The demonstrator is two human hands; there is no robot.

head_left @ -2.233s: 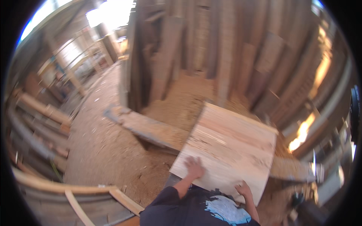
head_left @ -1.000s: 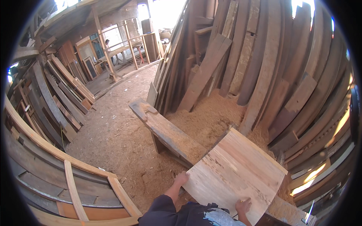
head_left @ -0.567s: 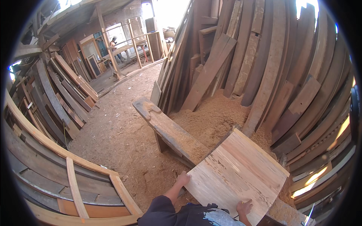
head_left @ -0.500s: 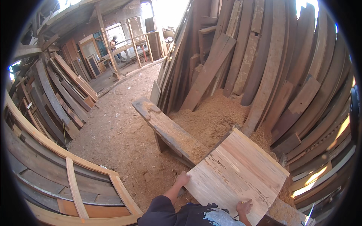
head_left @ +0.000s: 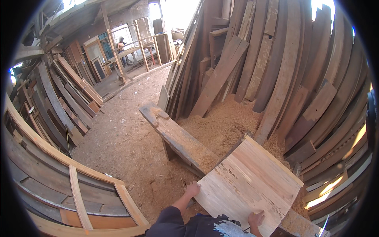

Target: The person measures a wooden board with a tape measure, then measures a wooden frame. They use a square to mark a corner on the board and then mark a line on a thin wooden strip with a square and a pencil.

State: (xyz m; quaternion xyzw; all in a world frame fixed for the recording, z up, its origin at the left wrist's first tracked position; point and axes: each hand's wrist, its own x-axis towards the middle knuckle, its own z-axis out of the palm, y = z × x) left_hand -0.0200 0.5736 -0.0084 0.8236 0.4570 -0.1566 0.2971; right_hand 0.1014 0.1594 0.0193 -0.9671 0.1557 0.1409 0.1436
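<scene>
Your left hand (head_left: pixel 192 189) holds the wooden panel (head_left: pixel 248 177) by its left corner, across both long edges of the bench (head_left: pixel 175 133); your right hand (head_left: pixel 256 217) touches the panel, its grip unclear.

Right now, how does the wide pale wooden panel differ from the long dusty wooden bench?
The wide pale wooden panel is squarish; the long dusty wooden bench is narrow. Left hand and right hand touch the panel, not the bench. Sawdust coats the bench; the panel looks barer. Both are wooden.

Lower right, the panel (head_left: pixel 250 179) is matt, streaked wood; the tabletop (head_left: pixel 173 132) at centre is rough, dusty wood; planks (head_left: pixel 285 71) upper right are coarse, dull wood.
</scene>
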